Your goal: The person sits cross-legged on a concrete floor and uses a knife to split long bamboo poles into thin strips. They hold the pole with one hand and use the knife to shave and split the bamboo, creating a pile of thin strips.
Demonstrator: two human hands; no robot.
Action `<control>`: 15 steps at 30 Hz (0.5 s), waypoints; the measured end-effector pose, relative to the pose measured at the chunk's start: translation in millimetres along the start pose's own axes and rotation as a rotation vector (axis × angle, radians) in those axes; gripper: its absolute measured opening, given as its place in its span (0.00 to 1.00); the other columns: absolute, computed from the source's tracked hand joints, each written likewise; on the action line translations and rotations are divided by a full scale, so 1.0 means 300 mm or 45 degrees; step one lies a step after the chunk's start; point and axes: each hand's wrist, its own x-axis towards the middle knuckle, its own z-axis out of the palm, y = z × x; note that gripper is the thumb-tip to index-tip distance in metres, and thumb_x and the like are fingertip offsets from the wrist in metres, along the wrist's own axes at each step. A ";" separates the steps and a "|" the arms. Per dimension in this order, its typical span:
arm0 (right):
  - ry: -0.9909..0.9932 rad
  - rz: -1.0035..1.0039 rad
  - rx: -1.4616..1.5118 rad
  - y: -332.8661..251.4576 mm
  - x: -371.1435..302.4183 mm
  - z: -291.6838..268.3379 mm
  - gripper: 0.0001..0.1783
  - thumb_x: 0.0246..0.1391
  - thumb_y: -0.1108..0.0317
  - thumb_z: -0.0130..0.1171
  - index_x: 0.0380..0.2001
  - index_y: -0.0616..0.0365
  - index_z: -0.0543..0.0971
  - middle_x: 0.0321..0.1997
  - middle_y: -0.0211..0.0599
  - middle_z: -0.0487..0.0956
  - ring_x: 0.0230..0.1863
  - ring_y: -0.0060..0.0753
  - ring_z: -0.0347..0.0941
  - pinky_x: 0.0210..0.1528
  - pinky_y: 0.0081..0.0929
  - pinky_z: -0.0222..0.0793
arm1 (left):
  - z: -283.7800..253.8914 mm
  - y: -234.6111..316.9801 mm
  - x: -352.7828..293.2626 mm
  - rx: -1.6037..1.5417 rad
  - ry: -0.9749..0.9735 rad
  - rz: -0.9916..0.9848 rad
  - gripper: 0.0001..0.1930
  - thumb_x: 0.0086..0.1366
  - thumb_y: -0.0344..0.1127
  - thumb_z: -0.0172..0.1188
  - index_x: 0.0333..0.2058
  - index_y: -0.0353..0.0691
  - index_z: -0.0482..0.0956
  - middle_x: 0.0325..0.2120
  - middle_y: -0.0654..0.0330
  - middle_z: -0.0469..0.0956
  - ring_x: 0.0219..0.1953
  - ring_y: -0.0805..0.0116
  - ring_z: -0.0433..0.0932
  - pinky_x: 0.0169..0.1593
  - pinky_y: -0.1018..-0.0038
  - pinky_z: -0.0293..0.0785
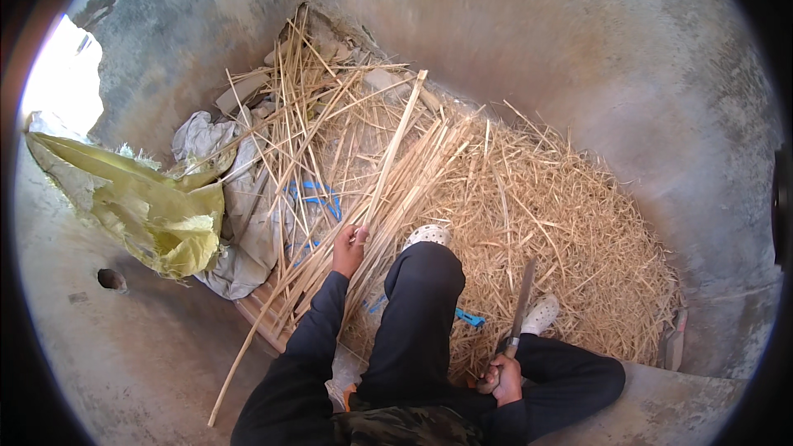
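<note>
My left hand (pixel 349 249) is closed around a long pale split-bamboo strip (pixel 398 144), which slants up and away past my knee. Beside and beneath that hand lies a loose bundle of similar strips (pixel 413 177). My right hand (pixel 505 380), low between my legs, grips the handle of a long straight-bladed knife (pixel 523 297). Its dark blade points away from me, close to my right shoe (pixel 541 315). The knife and the held strip are apart. Part of the strip's near end is hidden by my hand and sleeve.
Thin shavings (pixel 570 256) cover the floor on the right. More strips (pixel 306 107) lie crisscrossed toward the far corner. A yellow woven sack (pixel 140 198) and grey cloth (pixel 239 260) are at left. Blue straps (pixel 318 198) and a small blue object (pixel 470 318) lie among the debris. Concrete walls (pixel 529 41) surround me.
</note>
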 end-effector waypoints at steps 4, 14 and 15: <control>0.041 -0.042 -0.045 -0.026 -0.006 0.012 0.04 0.42 0.75 0.50 0.20 0.58 0.66 0.09 0.31 0.62 0.05 0.30 0.57 0.15 0.32 0.65 | -0.019 0.281 -0.011 -0.315 -0.123 -0.238 0.14 0.65 0.42 0.58 0.31 0.35 0.76 0.15 0.69 0.68 0.20 0.84 0.68 0.21 0.82 0.62; 0.294 -0.489 -0.001 -0.479 0.175 0.026 0.05 0.48 0.72 0.50 0.21 0.57 0.66 0.12 0.31 0.64 0.09 0.27 0.60 0.13 0.28 0.60 | 0.023 0.648 0.052 -0.303 -0.369 0.156 0.27 0.61 0.27 0.59 0.58 0.38 0.61 0.29 0.63 0.67 0.18 0.81 0.69 0.21 0.82 0.65; 0.375 -0.548 -0.022 -0.514 0.206 0.006 0.05 0.48 0.72 0.50 0.21 0.57 0.66 0.12 0.31 0.64 0.10 0.27 0.61 0.12 0.27 0.60 | 0.030 0.673 0.058 -0.209 -0.404 0.221 0.27 0.61 0.27 0.60 0.58 0.38 0.62 0.29 0.63 0.67 0.18 0.81 0.69 0.21 0.82 0.65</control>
